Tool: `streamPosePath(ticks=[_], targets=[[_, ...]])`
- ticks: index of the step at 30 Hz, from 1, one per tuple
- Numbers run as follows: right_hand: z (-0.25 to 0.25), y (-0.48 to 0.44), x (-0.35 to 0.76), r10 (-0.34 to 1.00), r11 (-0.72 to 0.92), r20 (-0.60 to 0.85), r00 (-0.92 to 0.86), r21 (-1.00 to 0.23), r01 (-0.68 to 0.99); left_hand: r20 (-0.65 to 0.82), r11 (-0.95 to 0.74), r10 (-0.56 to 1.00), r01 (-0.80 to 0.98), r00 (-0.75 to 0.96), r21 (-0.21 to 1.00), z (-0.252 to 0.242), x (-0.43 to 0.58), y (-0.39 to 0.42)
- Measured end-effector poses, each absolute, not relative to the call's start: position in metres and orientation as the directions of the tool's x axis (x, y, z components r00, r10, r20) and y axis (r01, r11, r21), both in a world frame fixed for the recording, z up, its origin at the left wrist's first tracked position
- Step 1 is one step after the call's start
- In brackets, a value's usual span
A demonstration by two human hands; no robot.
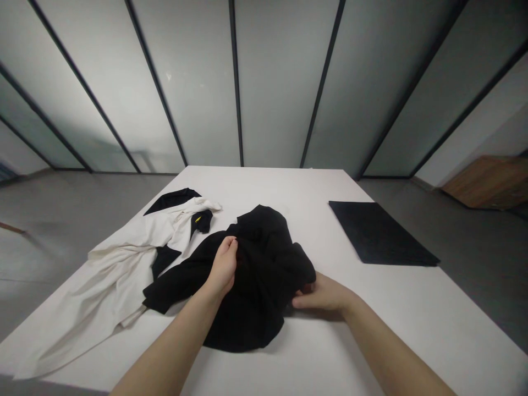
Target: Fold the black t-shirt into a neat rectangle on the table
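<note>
A crumpled black garment (pixel 259 291) lies bunched on the white table in front of me; its exact kind is unclear from the folds. My left hand (pixel 225 264) is closed in a pinch on the cloth near its upper middle. At the garment's right edge, my right hand (pixel 319 294) is curled with its fingers partly under the fabric, gripping it. The cloth hides some of those fingertips. One black flap, perhaps a sleeve, stretches left toward a white garment.
The white garment (pixel 136 242) lies wrinkled along the table's left side, with black cloth (pixel 173 199) showing beneath it and a small yellow mark (pixel 198 219). A flat black board or folder (pixel 379 231) rests at right on the white table (pixel 264 184). Frosted glass panels stand behind.
</note>
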State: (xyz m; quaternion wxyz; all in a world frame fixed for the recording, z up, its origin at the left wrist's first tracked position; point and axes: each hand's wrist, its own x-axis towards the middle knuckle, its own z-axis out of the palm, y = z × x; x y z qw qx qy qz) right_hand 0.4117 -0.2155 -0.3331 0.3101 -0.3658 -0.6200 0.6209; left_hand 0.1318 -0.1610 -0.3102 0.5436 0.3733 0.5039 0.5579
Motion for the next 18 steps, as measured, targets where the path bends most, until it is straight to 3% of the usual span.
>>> streamPosePath(ticks=[3,5,8,11,13,15,18], targets=[[-0.330,-0.216,0.405,0.922,0.046,-0.015,-0.387,-0.988,0.147,-0.144,0.109,0.983,-0.263,-0.117,0.959,-0.308,0.133,-0.160],[-0.334,-0.211,0.405,0.973,0.063,0.031,-0.228,-0.989,0.134,-0.032,0.009,0.992,-0.185,-0.124,0.983,-0.305,0.134,-0.163],[-0.342,-0.198,0.412,1.000,-0.026,-0.025,-0.017,-0.997,-0.079,0.292,-0.286,0.953,0.081,-0.075,0.955,-0.299,0.135,-0.175],[-0.344,-0.185,0.425,0.986,-0.081,-0.123,0.110,-0.940,-0.331,0.536,-0.594,0.802,0.244,0.265,0.767,-0.289,0.139,-0.196],[-0.341,-0.179,0.433,0.975,-0.041,-0.124,0.184,-0.916,-0.399,0.521,-0.725,0.630,0.197,0.576,0.659,-0.283,0.145,-0.210],[-0.336,-0.175,0.439,0.971,0.022,-0.079,0.226,-0.910,-0.413,0.392,-0.766,0.460,0.134,0.797,0.629,-0.281,0.153,-0.220],[-0.330,-0.175,0.444,0.977,0.076,-0.013,0.211,-0.910,-0.407,0.179,-0.765,0.387,0.206,0.905,0.610,-0.286,0.164,-0.227]])
